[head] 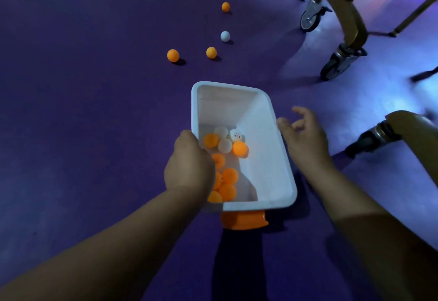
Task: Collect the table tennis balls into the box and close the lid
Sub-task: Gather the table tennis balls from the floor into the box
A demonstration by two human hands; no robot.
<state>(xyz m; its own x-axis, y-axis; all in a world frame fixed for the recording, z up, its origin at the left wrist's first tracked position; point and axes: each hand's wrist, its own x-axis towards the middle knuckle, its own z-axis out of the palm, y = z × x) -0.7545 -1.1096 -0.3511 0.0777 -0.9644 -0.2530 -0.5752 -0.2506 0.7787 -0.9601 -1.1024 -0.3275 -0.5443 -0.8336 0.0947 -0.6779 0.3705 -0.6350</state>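
Left grip: the left hand (189, 165) has its fingers curled over the left rim of the white plastic box (226, 85) and holds it, lower centre of the frame.
Right grip: the right hand (305, 139) is loose and spread, empty, just beside the box's right rim; whether it touches is unclear.
Box contents: a cluster of balls in the box (229, 176), mostly orange with about 3 white, against the near left wall.
Lid: not on; an orange plastic part (244, 221) shows under the near end, purpose unclear.
Loose balls: 3 orange (173, 55) (211, 52) (225, 6) and 1 white ball (225, 36) on the purple floor (94, 87), upper centre.
Handling: probably very light, smooth and quick to roll; pinch each across its middle. The rigid box is best held by the rim.
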